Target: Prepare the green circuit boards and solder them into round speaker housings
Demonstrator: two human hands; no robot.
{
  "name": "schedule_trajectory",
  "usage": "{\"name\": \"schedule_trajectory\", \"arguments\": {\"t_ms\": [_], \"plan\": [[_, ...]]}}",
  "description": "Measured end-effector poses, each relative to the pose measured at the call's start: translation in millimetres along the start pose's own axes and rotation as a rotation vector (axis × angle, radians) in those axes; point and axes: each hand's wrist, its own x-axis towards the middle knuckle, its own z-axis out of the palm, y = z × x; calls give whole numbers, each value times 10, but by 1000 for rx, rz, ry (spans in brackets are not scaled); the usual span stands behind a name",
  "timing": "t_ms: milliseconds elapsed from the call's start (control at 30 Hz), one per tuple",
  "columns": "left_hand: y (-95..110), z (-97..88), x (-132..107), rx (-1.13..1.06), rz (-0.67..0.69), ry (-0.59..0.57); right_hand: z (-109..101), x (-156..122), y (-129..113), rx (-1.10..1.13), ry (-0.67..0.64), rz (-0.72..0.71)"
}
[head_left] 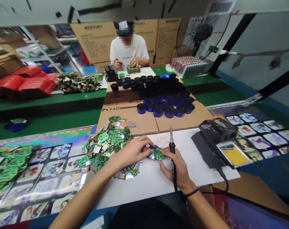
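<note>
My left hand point(141, 148) pinches the edge of a small round dark piece with a shiny face point(152, 156). Against it lies a green circuit board point(159, 154), gripped at its right side by the thumb and fingertips of my right hand point(176, 163). That same hand also carries a soldering iron point(172, 146) between its fingers, tip pointing up and away from the board. Both hands are low over the white work sheet point(144, 189). Beside my left forearm is a heap of green circuit boards with silver battery pouches point(108, 140).
Behind my hands, many blue-black round cups point(164, 95) cover a cardboard sheet point(120, 117). A black soldering station point(208, 143) stands right, beside a tray with a yellow sponge point(235, 154). More boards point(12, 162) lie left. A co-worker point(129, 51) sits opposite, handling boards.
</note>
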Motion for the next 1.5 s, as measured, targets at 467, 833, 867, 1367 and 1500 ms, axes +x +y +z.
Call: {"name": "schedule_trajectory", "arguments": {"t_ms": [467,833,867,1367,1500], "plan": [[34,75,-44,-465,-217,-28,13,77,3,-22,-126,-84],[1,191,-190,-519,-239,73,14,64,-15,-2,-177,-78],[4,201,-195,-525,-250,72,11,68,-23,10,-176,-65],[23,236,-217,-558,-236,73,167,248,-212,353,53,400],[13,239,-218,-533,-228,87,177,261,-224,380,66,453]]}}
